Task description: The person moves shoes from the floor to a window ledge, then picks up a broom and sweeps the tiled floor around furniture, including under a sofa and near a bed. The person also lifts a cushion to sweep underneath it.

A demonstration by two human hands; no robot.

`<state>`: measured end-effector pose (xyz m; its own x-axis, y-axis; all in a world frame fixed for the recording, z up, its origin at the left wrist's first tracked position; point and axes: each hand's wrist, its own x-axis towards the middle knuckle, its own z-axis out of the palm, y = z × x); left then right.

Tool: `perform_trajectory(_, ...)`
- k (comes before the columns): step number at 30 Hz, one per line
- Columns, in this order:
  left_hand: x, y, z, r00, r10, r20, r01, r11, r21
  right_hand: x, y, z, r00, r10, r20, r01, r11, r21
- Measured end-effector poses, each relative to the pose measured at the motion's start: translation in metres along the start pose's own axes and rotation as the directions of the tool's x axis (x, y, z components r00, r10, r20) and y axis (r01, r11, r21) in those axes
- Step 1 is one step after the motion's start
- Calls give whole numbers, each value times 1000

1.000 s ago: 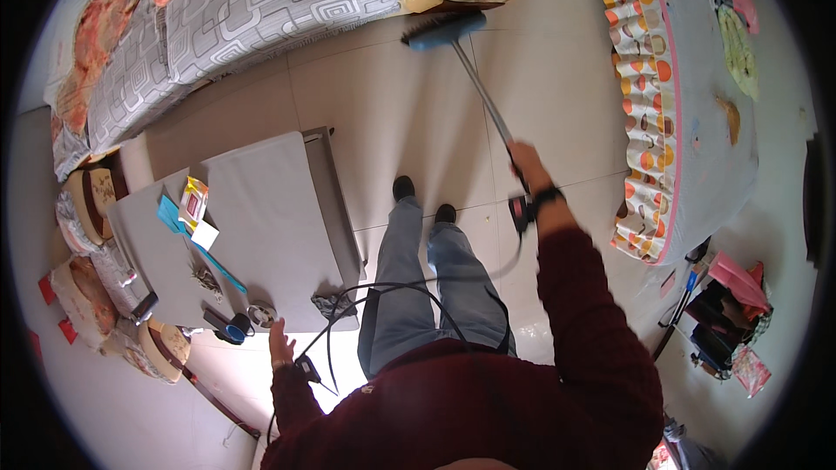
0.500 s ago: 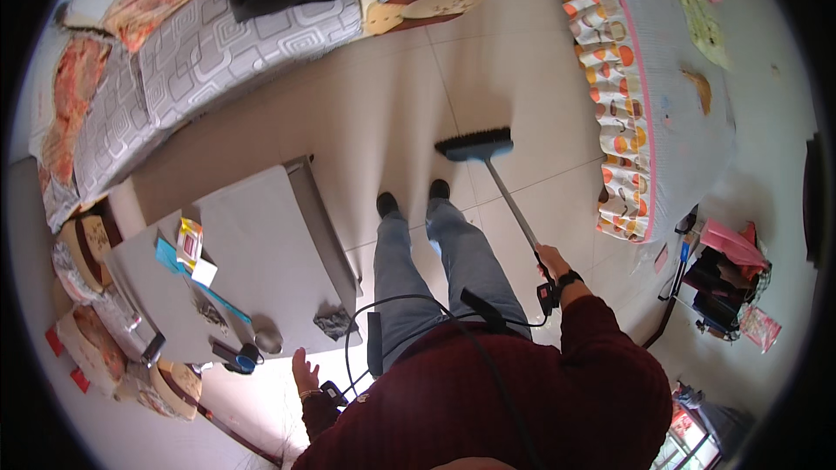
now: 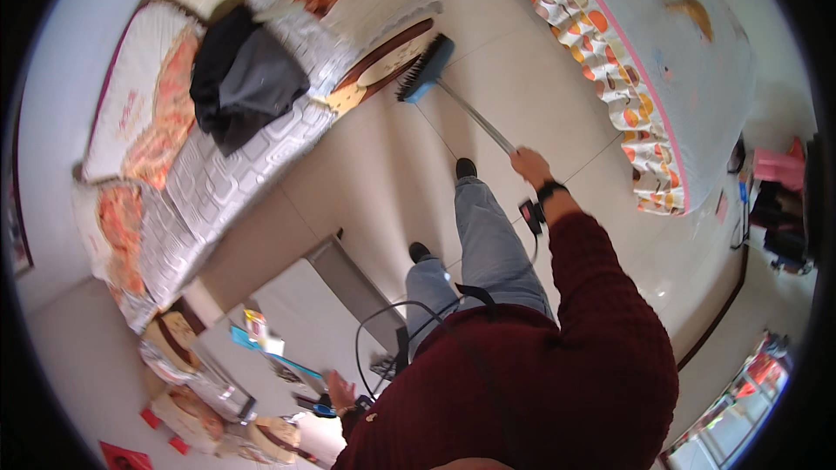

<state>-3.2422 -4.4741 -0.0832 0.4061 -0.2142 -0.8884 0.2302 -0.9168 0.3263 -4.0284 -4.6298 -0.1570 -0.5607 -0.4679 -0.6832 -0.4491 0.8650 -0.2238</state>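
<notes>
A broom (image 3: 429, 70) with a blue head and dark bristles is held out in front of me, its head close to the sofa's wooden arm end. My right hand (image 3: 529, 167) is closed around the upper part of its grey handle (image 3: 479, 118). Low at my left side, my left hand (image 3: 340, 390) hangs beside the edge of the grey table (image 3: 300, 296). Its fingers look stretched out, and I see nothing held in them. Near this hand on the tabletop are a thin blue stick (image 3: 300, 367) and a dark-and-blue cup-like item.
A sofa (image 3: 235, 183) with patterned grey covers runs along the left, a dark garment (image 3: 248, 78) lying on it. On the right stands a bed (image 3: 679, 96) with a ruffled, dotted skirt. A yellow-and-white packet (image 3: 255, 327) lies on the table. Black cables loop around my waist.
My right hand has pushed the broom forward and left, toward the sofa's end. I have stepped forward, turning left. My left hand is now closer against the table.
</notes>
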Motion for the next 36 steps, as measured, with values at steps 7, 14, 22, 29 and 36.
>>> perform_trajectory(7,-54,110,95,931,-364,29,354,919,176,57,105,-12,998,67,10,-67,997,33)
perform_trajectory(14,-126,235,318,957,245,156,-290,777,558,-102,291,21,943,258,210,-258,966,-25)
perform_trajectory(22,-90,314,552,653,524,547,-725,222,652,-122,225,-74,794,522,311,-604,621,500)
perform_trajectory(29,-63,416,822,368,598,712,-897,25,442,45,115,-138,956,294,28,-282,882,379)
perform_trajectory(36,-77,487,1052,275,652,707,-772,-288,566,279,-66,-198,995,4,-102,8,994,111)
